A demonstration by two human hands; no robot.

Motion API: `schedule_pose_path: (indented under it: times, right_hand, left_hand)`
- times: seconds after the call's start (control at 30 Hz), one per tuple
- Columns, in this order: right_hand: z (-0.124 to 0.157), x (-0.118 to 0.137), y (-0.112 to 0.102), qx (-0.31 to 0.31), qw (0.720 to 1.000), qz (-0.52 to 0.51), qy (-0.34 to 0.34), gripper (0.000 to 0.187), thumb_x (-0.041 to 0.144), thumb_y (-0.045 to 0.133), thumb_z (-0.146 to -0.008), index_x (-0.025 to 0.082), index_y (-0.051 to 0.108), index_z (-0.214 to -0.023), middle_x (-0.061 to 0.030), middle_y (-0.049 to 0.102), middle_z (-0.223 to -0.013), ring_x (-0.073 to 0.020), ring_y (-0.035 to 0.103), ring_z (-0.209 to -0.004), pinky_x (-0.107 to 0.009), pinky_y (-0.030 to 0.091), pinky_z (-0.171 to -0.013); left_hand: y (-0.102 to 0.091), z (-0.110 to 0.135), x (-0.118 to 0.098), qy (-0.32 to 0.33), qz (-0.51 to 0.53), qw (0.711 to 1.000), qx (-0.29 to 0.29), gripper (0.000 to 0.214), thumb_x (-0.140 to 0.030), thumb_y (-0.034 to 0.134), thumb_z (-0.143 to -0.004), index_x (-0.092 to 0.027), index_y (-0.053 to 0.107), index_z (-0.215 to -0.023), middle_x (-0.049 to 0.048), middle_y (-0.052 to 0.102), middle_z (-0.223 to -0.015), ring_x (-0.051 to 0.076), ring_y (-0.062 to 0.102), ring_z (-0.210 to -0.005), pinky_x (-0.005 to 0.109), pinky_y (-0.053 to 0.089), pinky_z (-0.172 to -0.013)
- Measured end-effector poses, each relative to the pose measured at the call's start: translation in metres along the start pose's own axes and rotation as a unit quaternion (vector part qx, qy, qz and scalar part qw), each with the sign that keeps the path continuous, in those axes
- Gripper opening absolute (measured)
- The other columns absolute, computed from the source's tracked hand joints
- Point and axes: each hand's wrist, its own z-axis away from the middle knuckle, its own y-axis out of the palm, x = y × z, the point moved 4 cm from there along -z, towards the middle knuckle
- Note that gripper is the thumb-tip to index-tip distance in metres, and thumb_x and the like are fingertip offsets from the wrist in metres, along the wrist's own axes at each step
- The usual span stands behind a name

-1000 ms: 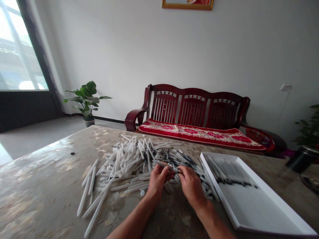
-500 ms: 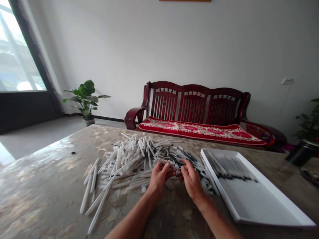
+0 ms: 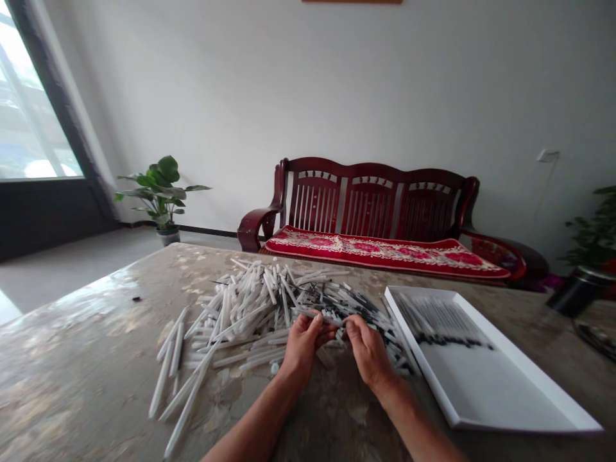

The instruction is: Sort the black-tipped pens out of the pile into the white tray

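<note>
A slim, translucent whitish pen (image 3: 330, 320) lies level between my hands, above the near edge of a heap. My left hand (image 3: 302, 346) is closed on its left part, thumb on top. At the other end of the pen, my right hand (image 3: 369, 350) pinches with thumb and fingers; the exact tip there is too small to make out. Behind and left of my hands spreads the pile of loose white and grey pens and barrels (image 3: 245, 305), with dark pieces (image 3: 356, 298) on its right side. A shallow white box (image 3: 505, 391) holds a row of pens (image 3: 440, 314) with black ends.
Several loose barrels (image 3: 185, 401) lie left of the heap on the patterned table (image 3: 86, 372), with a small dark bit (image 3: 136, 298) farther off. A black cylinder (image 3: 580, 289) stands at the right. Beyond are a wooden bench (image 3: 370, 199) and a potted plant (image 3: 166, 186).
My right hand has shifted slightly, its fingers now closer round the pen's right end. My left hand keeps its hold. The whole view has moved a little.
</note>
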Motion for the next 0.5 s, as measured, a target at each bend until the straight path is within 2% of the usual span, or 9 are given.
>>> schedule_pose_path:
  times: [0.07,0.23,0.4,0.5]
  right_hand:
    - [-0.0004,0.0004,0.0004,-0.001,1.0,0.004,-0.015,0.036,0.048,0.036,-0.096,0.022,0.06,-0.089,-0.0014,0.067,-0.073,-0.0166,0.061,-0.067,-0.023,0.04,-0.06]
    - [-0.002,-0.0045,0.0032,-0.004,1.0,0.021,0.022,0.047,0.05,0.029,-0.098,0.023,0.054,-0.068,-0.001,0.062,-0.059,-0.016,0.058,-0.056,-0.023,0.036,-0.055]
    - [-0.0009,0.0009,0.0022,0.001,1.0,0.01,-0.005,0.038,0.05,0.036,-0.096,0.022,0.059,-0.084,-0.0009,0.065,-0.068,-0.0161,0.06,-0.064,-0.023,0.038,-0.059]
    - [-0.0008,-0.0001,0.0024,-0.001,1.0,-0.001,0.015,0.046,0.054,0.033,-0.096,0.023,0.055,-0.07,-0.0014,0.062,-0.061,-0.0157,0.058,-0.058,-0.023,0.038,-0.055]
  left_hand:
    - [-0.0001,-0.0001,0.0001,-0.002,0.002,1.0,0.001,0.043,-0.037,0.087,-0.058,-0.017,0.057,-0.083,0.0012,0.072,-0.073,0.016,0.072,-0.066,0.026,0.059,-0.064]
    - [0.0005,0.0002,0.0007,0.002,-0.005,1.0,0.005,0.044,-0.038,0.086,-0.058,-0.017,0.057,-0.084,0.0016,0.073,-0.073,0.016,0.072,-0.066,0.025,0.059,-0.063]
    - [0.0003,-0.0009,0.0,0.012,-0.005,1.0,0.003,0.044,-0.039,0.086,-0.059,-0.017,0.057,-0.083,0.0018,0.073,-0.072,0.016,0.072,-0.064,0.025,0.058,-0.062]
    - [0.0016,-0.0004,0.0009,0.01,-0.009,1.0,0.014,0.044,-0.039,0.086,-0.059,-0.016,0.057,-0.083,0.0016,0.073,-0.072,0.016,0.072,-0.063,0.025,0.058,-0.061]
